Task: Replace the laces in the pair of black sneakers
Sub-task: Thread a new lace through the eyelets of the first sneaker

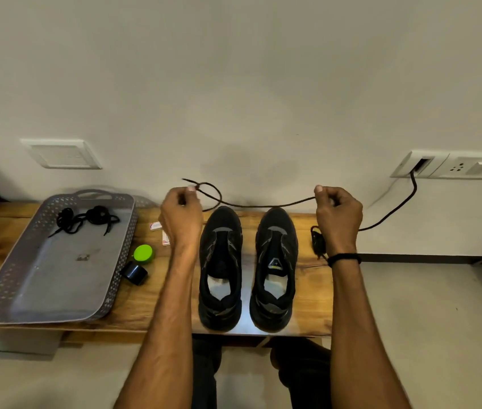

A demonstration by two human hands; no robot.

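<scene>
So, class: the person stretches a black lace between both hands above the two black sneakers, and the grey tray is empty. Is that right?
Not quite. In the head view the grey tray is not empty: a tangle of black laces lies at its far end. The rest holds: the left hand and right hand stretch a black lace above the left sneaker and the right sneaker.

Both forearms (pixel 171 305) bare. Black braided band (pixel 344 258) on wrist of right hand (pixel 338 214), above the wooden bench (pixel 312 293). Dark trousers (pixel 304 376) below bench's near edge.
</scene>
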